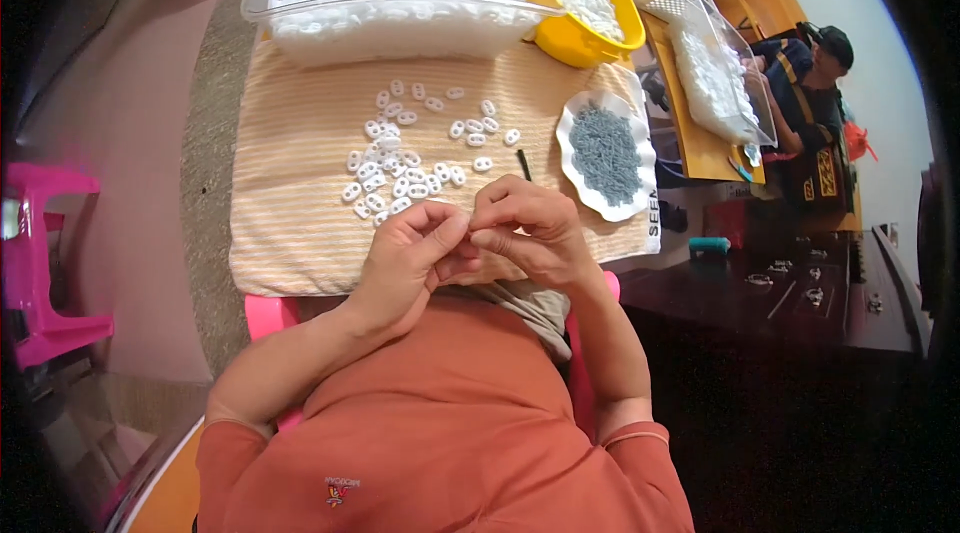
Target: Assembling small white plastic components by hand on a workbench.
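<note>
My left hand (410, 255) and my right hand (530, 233) meet above the near edge of the striped towel (290, 243). Both have thumb and fingers pinched together; whatever they hold is too small and covered to make out. Beyond my left hand lies a loose group of small white oval plastic pieces (390, 158), each with two dark holes. A short black stick-like tool (524, 165) rests just past my right hand. To the right of it, a white scalloped dish (567, 158) holds a heap of small grey pieces (607, 155).
A large clear bin (400, 3) full of white pieces stands at the far edge, beside a yellow basin (575, 51) of pale pieces. At right, another person (805, 83) sits by a table with a clear bin (765, 113). A pink stool (50, 263) stands left.
</note>
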Available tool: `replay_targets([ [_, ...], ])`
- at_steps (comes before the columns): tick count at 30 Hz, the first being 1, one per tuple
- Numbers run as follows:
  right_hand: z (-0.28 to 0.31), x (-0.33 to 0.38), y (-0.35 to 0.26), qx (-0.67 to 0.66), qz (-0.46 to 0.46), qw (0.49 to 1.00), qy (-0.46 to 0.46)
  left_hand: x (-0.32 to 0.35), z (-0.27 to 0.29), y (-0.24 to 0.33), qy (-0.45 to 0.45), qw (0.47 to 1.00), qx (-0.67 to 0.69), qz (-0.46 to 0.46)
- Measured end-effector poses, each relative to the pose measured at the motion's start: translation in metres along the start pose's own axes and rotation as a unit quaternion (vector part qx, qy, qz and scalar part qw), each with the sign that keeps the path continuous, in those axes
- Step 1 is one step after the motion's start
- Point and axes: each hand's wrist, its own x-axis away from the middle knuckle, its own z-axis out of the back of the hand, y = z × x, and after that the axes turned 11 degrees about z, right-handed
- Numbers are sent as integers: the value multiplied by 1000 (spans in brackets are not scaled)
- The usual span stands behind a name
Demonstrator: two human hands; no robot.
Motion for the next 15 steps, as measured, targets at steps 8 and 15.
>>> replay_targets([
  [8, 1, 15, 1, -251, -123, 958, 64, 1, -1, -1, -48, 998, -16, 21],
  [15, -3, 27, 4, -276, -120, 948, 103, 1, -5, 2, -63, 997, -10, 48],
])
